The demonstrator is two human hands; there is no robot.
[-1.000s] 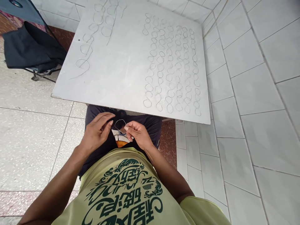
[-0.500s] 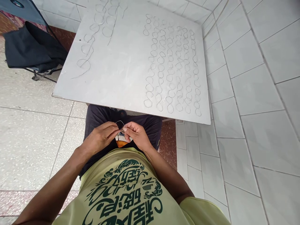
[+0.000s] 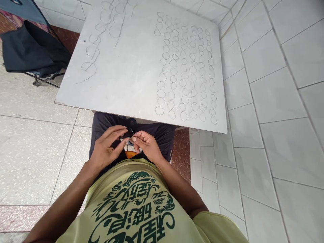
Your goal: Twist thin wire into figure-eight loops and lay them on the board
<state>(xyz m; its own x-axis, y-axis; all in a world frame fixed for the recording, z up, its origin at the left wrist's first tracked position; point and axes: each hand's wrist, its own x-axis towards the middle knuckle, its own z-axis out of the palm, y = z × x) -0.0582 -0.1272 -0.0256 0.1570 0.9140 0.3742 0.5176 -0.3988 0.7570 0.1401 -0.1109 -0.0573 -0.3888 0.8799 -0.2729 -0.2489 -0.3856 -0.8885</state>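
Note:
Above my lap, my right hand (image 3: 146,144) pinches a thin bent wire (image 3: 132,131) between thumb and fingertips. One wire loop curves out toward my left hand, and a smaller bend shows over the right fingers. My left hand (image 3: 107,145) has its thumb and fingers spread apart around the left side of that loop. Its fingertips are at the wire's edge; whether they touch it I cannot tell. On the white tabletop (image 3: 129,77) in front, several figure-eight wire pieces (image 3: 183,108) lie in rows at the right.
Longer strands of looped wire (image 3: 91,65) lie at the tabletop's left side. A folding chair with a dark cloth (image 3: 35,50) stands to the left. White tiled wall (image 3: 283,141) runs close along the right. An orange thing (image 3: 131,154) shows between my legs.
My left thumb and fingers have parted from their pinch on the wire loop, and the hand has shifted slightly left. My right hand keeps its pinch. The view has shifted slightly.

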